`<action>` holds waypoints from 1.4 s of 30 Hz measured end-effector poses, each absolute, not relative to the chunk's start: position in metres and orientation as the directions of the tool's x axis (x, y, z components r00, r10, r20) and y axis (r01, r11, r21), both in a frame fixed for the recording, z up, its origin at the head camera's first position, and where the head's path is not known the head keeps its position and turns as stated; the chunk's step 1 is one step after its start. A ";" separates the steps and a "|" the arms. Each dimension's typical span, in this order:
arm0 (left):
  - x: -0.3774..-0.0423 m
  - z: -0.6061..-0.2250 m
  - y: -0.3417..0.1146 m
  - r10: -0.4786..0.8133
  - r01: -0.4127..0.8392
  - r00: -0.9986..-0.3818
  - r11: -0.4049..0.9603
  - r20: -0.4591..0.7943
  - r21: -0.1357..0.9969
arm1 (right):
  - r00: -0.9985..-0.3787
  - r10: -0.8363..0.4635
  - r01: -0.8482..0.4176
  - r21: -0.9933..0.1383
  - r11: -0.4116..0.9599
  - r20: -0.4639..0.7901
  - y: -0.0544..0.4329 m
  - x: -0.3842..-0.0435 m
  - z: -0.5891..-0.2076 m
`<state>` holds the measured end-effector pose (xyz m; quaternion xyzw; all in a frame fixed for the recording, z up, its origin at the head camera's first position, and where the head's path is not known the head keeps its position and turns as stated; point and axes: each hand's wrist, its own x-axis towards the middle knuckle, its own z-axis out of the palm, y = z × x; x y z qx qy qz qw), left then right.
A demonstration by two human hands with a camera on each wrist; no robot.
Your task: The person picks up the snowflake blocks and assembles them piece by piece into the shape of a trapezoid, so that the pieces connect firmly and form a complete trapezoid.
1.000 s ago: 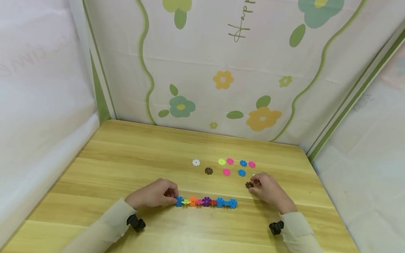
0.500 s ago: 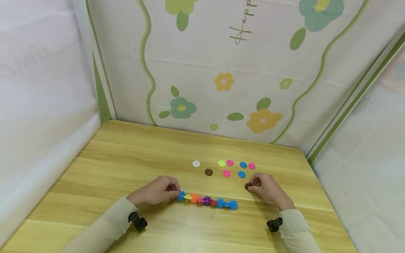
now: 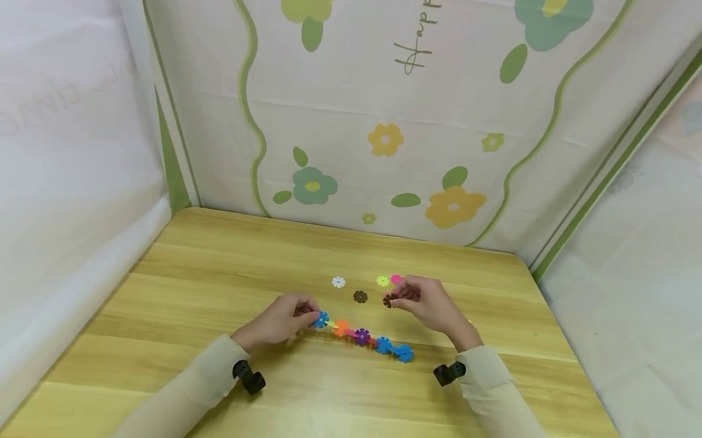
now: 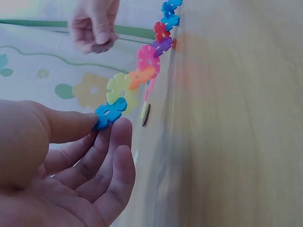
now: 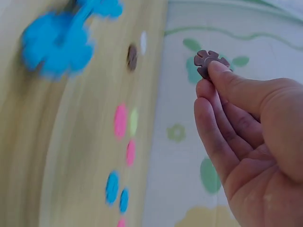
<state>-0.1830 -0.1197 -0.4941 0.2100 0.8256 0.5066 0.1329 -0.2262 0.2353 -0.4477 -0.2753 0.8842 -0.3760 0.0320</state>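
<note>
Between thumb and fingers, my left hand [image 3: 284, 320] pinches the blue end disc [image 4: 110, 113] of a chain of linked snowflake discs [image 3: 361, 337]. From that end the chain runs yellow, orange, pink, purple, red and then blue, slanting down toward the right in the head view. My right hand [image 3: 431, 304] pinches a loose brown snowflake disc [image 5: 207, 61] by its edge, its notched rim standing past the thumb. This hand is held over the loose discs behind the chain and hides several of them in the head view.
On the wooden table [image 3: 231, 251] lie a white disc [image 3: 338, 282], another brown disc [image 3: 360, 296], a yellow disc [image 3: 382, 280] and a pink disc [image 3: 397, 279]. Blue discs [image 5: 112, 187] and more pink ones show in the right wrist view. A flowered cloth [image 3: 347, 109] hangs behind.
My left hand has raised its end of the chain and shifted it away from me and slightly right, so the chain now slants. My right hand has carried the brown disc leftward.
</note>
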 end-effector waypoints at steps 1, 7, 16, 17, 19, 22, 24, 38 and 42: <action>-0.183 -0.494 -0.119 0.478 0.206 -0.878 0.394 -0.008 0.896 | -0.838 -0.523 -0.473 -0.687 0.552 0.157 0.229 -0.227 -0.447; -0.183 -0.492 -0.116 0.456 0.192 -0.890 0.387 -0.007 0.902 | -0.775 -0.601 -0.554 -0.666 0.500 0.195 0.193 -0.229 -0.443; -0.185 -0.494 -0.110 0.470 0.189 -0.883 0.368 -0.007 0.911 | -0.692 -0.698 -0.612 -0.660 0.435 0.182 0.160 -0.230 -0.443; -0.185 -0.494 -0.109 0.471 0.190 -0.882 0.366 -0.006 0.911 | -0.689 -0.702 -0.612 -0.664 0.430 0.181 0.157 -0.230 -0.443; -0.186 -0.495 -0.109 0.471 0.190 -0.882 0.362 -0.003 0.912 | -0.682 -0.709 -0.613 -0.668 0.422 0.179 0.154 -0.231 -0.444; -0.186 -0.495 -0.111 0.470 0.190 -0.883 0.359 -0.001 0.914 | -0.674 -0.718 -0.613 -0.673 0.414 0.172 0.149 -0.233 -0.447; -0.185 -0.495 -0.112 0.470 0.188 -0.883 0.357 -0.002 0.915 | -0.670 -0.723 -0.615 -0.672 0.413 0.168 0.147 -0.234 -0.449; -0.184 -0.495 -0.114 0.460 0.170 -0.888 0.352 -0.012 0.921 | -0.639 -0.754 -0.661 -0.611 0.435 0.154 0.138 -0.235 -0.460; -0.184 -0.495 -0.114 0.455 0.160 -0.890 0.343 -0.014 0.926 | -0.615 -0.769 -0.704 -0.560 0.437 0.174 0.136 -0.234 -0.460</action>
